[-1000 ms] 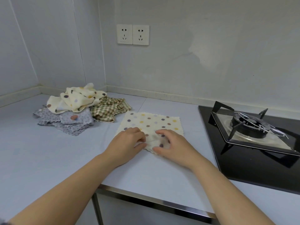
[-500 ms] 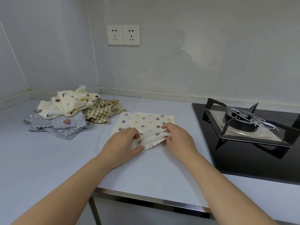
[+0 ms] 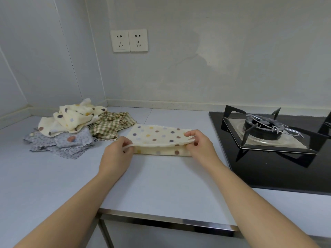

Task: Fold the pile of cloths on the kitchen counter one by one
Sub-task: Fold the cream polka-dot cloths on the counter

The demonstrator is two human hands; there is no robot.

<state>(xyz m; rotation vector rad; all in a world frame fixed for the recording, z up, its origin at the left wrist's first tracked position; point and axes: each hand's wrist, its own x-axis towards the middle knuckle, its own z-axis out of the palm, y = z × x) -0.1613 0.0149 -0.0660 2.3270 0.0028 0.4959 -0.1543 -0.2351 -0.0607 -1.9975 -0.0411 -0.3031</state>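
Pale surface [image 3: 161, 185] bearing the unfolded pile of cloths [image 3: 75, 129] at left, with the dotted cloth [image 3: 157, 135] spread apart from it for working room. Left hand [image 3: 114, 158] and right hand [image 3: 202, 149] each pinch a near corner, holding that edge raised, apparently to fold evenly.

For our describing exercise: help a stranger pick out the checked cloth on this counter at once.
From the black hob on the right, look left past the spotted cloth being folded to the pile by the corner. The checked cloth lies on the pile's right side. Only it has olive-and-cream checks; its neighbours are a cream dotted cloth and a grey cloth.
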